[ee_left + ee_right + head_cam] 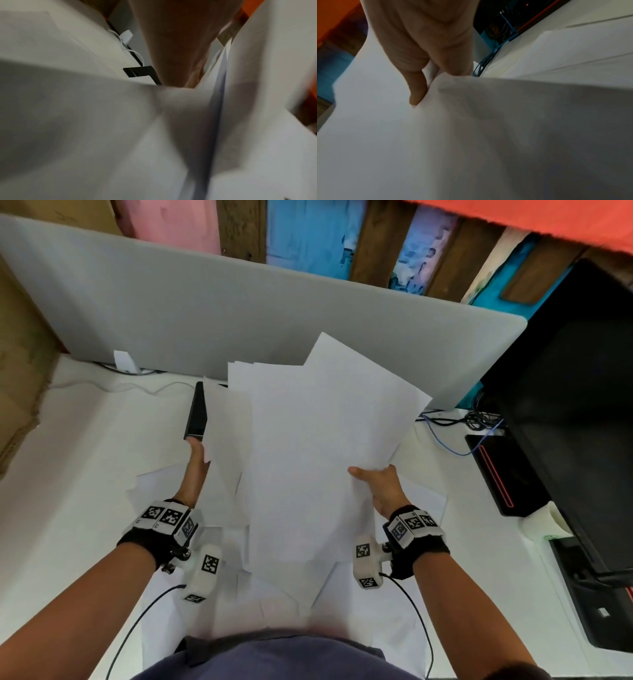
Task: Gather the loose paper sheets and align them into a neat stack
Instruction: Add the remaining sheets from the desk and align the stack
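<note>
A loose, fanned bunch of white paper sheets [318, 446] is lifted off the white desk [68, 474] between both hands. My left hand [198, 460] grips its left edge, thumb up and fingers hidden behind the paper. My right hand [380, 484] pinches the right edge, thumb on top. In the right wrist view the thumb of the right hand [426, 54] presses on the sheets [436, 135] with the fingers under them. The left wrist view is blurred: the left hand [175, 54] sits between paper sheets [85, 121]. More sheets [424, 501] lie flat on the desk below.
A black flat device [197, 416] lies just beyond my left hand. A grey divider panel [239, 320] closes the back of the desk. A black monitor [575, 405] and tangled cables [459, 426] stand at the right, a cardboard box [20, 354] at the left.
</note>
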The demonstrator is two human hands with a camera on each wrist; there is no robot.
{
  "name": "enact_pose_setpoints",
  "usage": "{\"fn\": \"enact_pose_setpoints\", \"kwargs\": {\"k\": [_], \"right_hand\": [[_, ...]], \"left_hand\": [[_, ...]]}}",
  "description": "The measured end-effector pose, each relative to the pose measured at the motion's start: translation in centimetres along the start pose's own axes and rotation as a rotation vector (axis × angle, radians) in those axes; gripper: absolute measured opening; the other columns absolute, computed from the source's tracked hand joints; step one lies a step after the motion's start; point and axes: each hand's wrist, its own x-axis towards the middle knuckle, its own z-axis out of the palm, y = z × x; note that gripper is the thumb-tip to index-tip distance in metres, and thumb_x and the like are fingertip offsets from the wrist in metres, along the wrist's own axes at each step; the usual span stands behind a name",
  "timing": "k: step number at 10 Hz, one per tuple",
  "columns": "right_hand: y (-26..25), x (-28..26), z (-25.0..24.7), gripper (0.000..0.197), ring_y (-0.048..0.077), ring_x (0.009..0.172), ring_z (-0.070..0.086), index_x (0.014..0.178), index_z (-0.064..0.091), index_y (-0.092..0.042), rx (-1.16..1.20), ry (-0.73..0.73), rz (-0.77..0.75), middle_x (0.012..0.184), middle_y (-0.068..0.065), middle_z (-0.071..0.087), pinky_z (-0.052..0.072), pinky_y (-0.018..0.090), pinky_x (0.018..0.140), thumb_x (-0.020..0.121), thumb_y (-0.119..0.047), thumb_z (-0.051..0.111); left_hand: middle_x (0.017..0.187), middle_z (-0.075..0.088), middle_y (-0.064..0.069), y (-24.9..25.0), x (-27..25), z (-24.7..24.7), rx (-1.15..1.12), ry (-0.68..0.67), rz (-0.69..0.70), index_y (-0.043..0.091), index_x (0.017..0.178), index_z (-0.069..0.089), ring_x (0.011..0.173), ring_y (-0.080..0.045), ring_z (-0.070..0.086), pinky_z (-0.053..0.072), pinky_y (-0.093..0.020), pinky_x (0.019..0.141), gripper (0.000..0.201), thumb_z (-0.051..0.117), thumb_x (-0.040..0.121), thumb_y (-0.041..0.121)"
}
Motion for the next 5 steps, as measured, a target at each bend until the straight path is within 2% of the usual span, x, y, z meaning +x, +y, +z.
{"fn": "enact_pose_setpoints", "kwargs": {"k": [1, 2, 3, 4, 5], "right_hand": [[0.4, 0.7, -0.8, 0.071, 0.026, 0.115, 0.051, 0.127, 0.037, -0.001, 0.005, 0.056, -0.006, 0.125, 0.009, 0.053, 0.04, 0.046, 0.104, 0.07, -0.007, 0.079], [-0.2, 0.4, -0.9, 0.059, 0.026, 0.111, 0.05, 0.118, 0.035, -0.005, 0.036, 0.08, -0.067, 0.119, 0.008, 0.051, 0.042, 0.044, 0.101, 0.074, -0.007, 0.076], [-1.9, -1.0, -0.7, 0.053, 0.025, 0.11, 0.054, 0.119, 0.039, -0.002, 0.112, 0.076, -0.215, 0.117, 0.008, 0.054, 0.046, 0.033, 0.092, 0.077, -0.003, 0.072], [-3.9, -2.6, -0.7, 0.042, 0.014, 0.096, 0.063, 0.117, 0.052, -0.007, 0.147, 0.027, -0.411, 0.108, 0.003, 0.063, 0.051, 0.017, 0.078, 0.079, 0.001, 0.068], [-4.6, -3.4, -0.8, 0.024, 0.006, 0.079, 0.067, 0.097, 0.061, -0.01, 0.129, -0.058, -0.495, 0.085, -0.007, 0.071, 0.052, 0.017, 0.071, 0.078, 0.004, 0.068]], "left_hand": [[0.094, 0.056, 0.023, 0.1, -1.0, 0.0, -0.173, -0.133, -0.036, 0.028, 0.126, 0.05, 0.081, 0.005, 0.055, 0.039, -0.019, 0.078, 0.074, 0.027, 0.076, 0.078], [0.09, 0.073, 0.006, 0.4, -1.4, 1.1, -0.046, -0.321, -0.05, 0.02, 0.116, 0.061, 0.097, -0.018, 0.064, 0.047, -0.03, 0.074, 0.055, 0.071, 0.066, 0.041], [0.1, 0.067, 0.005, 1.3, -1.1, 1.7, 0.108, -0.33, 0.076, 0.014, 0.135, 0.043, 0.095, -0.014, 0.062, 0.05, -0.029, 0.077, 0.075, 0.065, 0.064, 0.023], [0.086, 0.073, 0.011, 2.8, -1.0, 2.5, 0.071, -0.323, 0.202, 0.017, 0.112, 0.056, 0.087, -0.009, 0.066, 0.053, -0.023, 0.075, 0.049, 0.066, 0.063, 0.019], [0.081, 0.073, 0.015, 3.6, -1.3, 2.6, 0.033, -0.32, 0.276, 0.022, 0.098, 0.058, 0.081, -0.002, 0.068, 0.053, -0.016, 0.071, 0.035, 0.062, 0.065, 0.013]]}}
